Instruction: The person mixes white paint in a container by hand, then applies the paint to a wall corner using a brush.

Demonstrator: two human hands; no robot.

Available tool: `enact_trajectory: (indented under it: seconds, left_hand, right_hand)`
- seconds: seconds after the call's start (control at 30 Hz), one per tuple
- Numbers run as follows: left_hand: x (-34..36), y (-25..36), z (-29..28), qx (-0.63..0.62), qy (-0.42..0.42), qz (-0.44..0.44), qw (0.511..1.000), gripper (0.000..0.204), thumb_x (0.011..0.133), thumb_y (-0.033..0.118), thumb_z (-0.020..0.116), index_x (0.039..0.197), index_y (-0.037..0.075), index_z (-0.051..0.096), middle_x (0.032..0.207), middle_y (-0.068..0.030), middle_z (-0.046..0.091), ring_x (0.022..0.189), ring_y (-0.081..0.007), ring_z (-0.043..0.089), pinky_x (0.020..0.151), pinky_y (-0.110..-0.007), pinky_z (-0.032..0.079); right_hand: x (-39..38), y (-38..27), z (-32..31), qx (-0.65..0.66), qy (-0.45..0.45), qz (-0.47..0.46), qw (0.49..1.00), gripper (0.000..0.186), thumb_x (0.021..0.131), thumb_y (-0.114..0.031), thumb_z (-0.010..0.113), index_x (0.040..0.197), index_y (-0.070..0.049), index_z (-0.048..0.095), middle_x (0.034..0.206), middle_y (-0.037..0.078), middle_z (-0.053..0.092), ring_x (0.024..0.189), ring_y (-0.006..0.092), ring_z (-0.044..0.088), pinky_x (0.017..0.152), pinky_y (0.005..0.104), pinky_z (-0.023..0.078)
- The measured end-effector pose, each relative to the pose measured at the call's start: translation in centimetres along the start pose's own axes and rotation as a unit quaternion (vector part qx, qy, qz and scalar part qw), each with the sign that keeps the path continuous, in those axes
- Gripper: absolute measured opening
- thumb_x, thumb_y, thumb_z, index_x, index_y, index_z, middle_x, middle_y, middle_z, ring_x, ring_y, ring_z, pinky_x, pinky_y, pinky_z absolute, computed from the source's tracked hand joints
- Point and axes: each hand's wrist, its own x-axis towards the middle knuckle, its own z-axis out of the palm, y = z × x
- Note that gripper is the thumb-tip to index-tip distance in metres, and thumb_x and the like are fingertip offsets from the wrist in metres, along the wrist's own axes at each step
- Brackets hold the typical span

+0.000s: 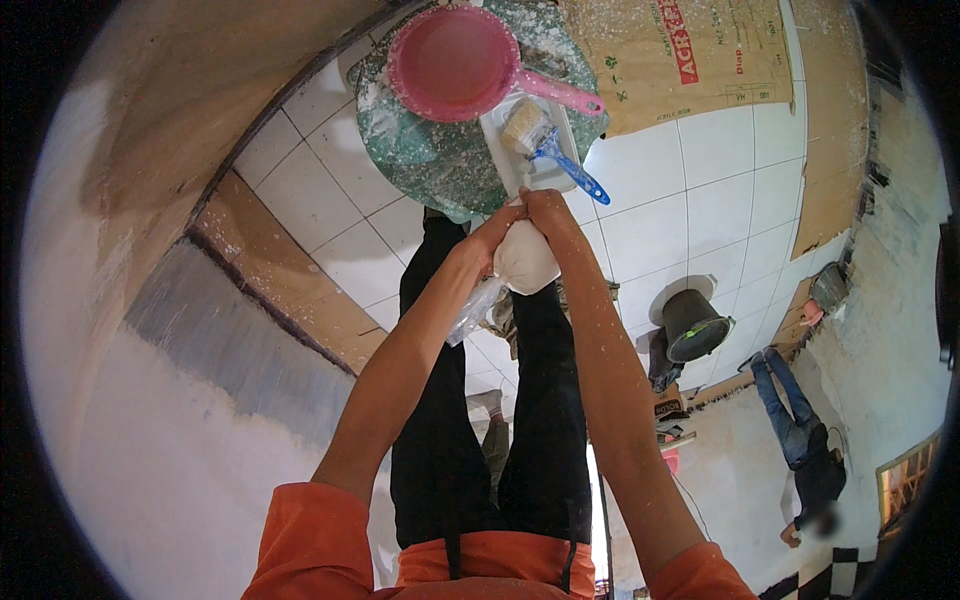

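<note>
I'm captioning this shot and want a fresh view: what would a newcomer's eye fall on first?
Probably the bright pink dipper at the top of the picture, sitting on a white-speckled green surface. Just below and to its right, a blue-handled brush lies on a white tray. Nearer the middle, the left hand and right hand meet at the top of a bulging white bag.

Bulging whitish bag [527, 262] — rounded, top partly hidden — held between left hand [497, 231] and right hand [546, 208].
</note>
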Motion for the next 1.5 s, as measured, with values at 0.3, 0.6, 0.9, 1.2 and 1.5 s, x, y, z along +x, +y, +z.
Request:
enact_trajectory:
  seconds: [0.3,0.6,0.9,1.2,1.5]
  left_hand:
    - [0.2,-0.1,0.3,0.01,0.005,0.018,1.0,0.044,0.089,0.029,0.058,0.126,0.007,0.05,0.1,-0.0117,0.067,0.076,-0.02,0.07,0.064,-0.034,0.06]
    - [0.7,-0.2,-0.1,0.006,-0.019,0.022,1.0,0.042,0.09,0.028,0.058,0.126,0.007,0.05,0.099,-0.0108,0.067,0.076,-0.0195,0.07,0.064,-0.034,0.061]
    - [1.9,-0.6,-0.5,-0.041,-0.033,-0.032,0.998,0.031,0.092,0.03,0.054,0.114,0.008,0.054,0.095,-0.0096,0.067,0.075,-0.0211,0.069,0.064,-0.035,0.059]
    - [0.3,-0.1,0.1,0.011,-0.006,0.03,0.999,0.033,0.093,0.032,0.052,0.114,0.007,0.055,0.097,-0.0113,0.067,0.076,-0.0221,0.069,0.066,-0.036,0.06]
    - [-0.1,0.7,0.9,-0.013,-0.02,-0.027,0.999,0.031,0.093,0.029,0.052,0.114,0.006,0.055,0.096,-0.0108,0.067,0.075,-0.0213,0.069,0.065,-0.036,0.06]
  right_hand:
    - [0.1,-0.1,-0.2,0.034,-0.012,0.057,0.998,0.028,0.091,-0.016,0.046,0.1,0.003,0.064,0.094,0.03,0.065,0.093,0.0425,0.065,0.08,0.0501,0.052]
    - [-0.2,-0.2,-0.8,-0.021,0.006,-0.004,1.0,0.022,0.087,-0.014,0.053,0.097,0.002,0.064,0.092,0.029,0.065,0.091,0.0423,0.065,0.078,0.0495,0.052]
    - [0.3,1.1,0.3,-0.035,-0.015,-0.012,0.999,0.022,0.083,-0.013,0.058,0.096,0.003,0.064,0.091,0.029,0.065,0.09,0.0423,0.066,0.076,0.0493,0.052]
    - [-0.2,-0.5,-0.7,0.003,-0.011,0.003,1.0,0.024,0.088,-0.013,0.052,0.098,0.005,0.064,0.092,0.03,0.065,0.089,0.0426,0.066,0.075,0.0494,0.053]
    - [0.1,-0.1,-0.8,-0.004,0.0,0.002,1.0,0.024,0.089,-0.013,0.051,0.098,0.004,0.065,0.09,0.031,0.065,0.086,0.0434,0.066,0.073,0.0489,0.054]
